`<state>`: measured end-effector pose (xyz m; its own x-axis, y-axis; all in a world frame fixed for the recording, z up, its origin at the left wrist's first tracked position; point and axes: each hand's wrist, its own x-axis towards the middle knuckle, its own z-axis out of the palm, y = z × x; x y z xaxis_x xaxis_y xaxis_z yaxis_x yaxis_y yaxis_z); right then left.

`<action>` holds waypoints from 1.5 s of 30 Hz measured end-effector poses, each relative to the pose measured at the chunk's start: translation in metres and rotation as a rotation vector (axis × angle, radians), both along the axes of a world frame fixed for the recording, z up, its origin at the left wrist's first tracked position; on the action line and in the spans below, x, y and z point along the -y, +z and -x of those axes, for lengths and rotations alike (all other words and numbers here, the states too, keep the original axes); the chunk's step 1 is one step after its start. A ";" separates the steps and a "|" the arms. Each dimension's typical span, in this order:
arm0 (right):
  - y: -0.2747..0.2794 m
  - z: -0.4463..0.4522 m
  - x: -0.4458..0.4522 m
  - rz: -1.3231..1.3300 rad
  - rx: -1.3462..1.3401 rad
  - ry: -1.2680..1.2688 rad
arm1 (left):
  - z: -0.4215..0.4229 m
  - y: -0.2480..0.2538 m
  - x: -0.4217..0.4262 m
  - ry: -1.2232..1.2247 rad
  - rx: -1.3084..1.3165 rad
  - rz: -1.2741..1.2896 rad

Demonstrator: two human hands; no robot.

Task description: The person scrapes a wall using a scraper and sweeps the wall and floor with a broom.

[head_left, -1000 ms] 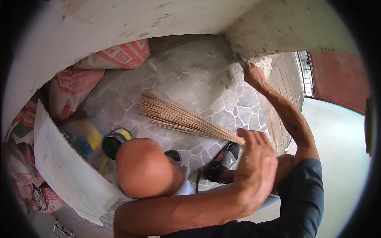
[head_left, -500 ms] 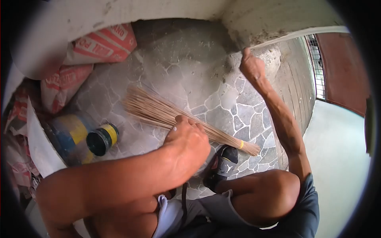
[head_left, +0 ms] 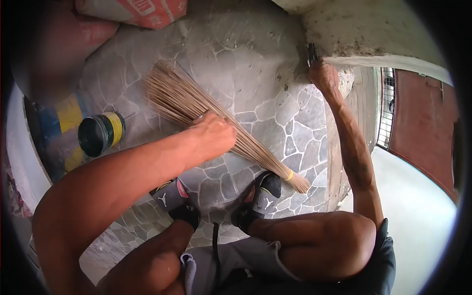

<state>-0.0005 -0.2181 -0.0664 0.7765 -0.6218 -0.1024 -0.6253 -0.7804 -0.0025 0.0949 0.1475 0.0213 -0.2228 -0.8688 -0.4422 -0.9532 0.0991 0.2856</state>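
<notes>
My left hand [head_left: 215,132] is closed around the middle of a stick broom [head_left: 255,152], its fingers partly hidden from above. The broom lies slantwise over the stone-patterned floor [head_left: 255,101], splayed ends toward the upper left and yellow-tied end by my right foot. With my arm stretched out, my right hand [head_left: 325,76] is closed on a small dark tool with a light edge [head_left: 311,54], at the corner where the floor meets the wall. Its exact kind is unclear.
A dark green can with a yellow band [head_left: 101,132] lies on its side at left, beside a blue and yellow container [head_left: 66,118]. Red and white sacks [head_left: 140,10] lie at upper left. The low wall [head_left: 368,34] has a dirty lower edge. A red-brown gate [head_left: 423,108] stands at right.
My view has shifted, so the can and sacks sit farther up and left and both my feet show. The tool in my right hand has come into clearer sight. My left hand stays on the broom.
</notes>
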 end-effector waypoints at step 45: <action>0.009 -0.085 0.009 0.140 -0.129 0.058 | -0.005 -0.086 0.001 -0.104 0.140 -0.042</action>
<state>0.0847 -0.2275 -0.0579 0.7975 -0.5915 -0.1189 -0.5674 -0.8023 0.1856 0.1003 0.1467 -0.0645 -0.2442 -0.8243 -0.5108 -0.9692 0.1902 0.1564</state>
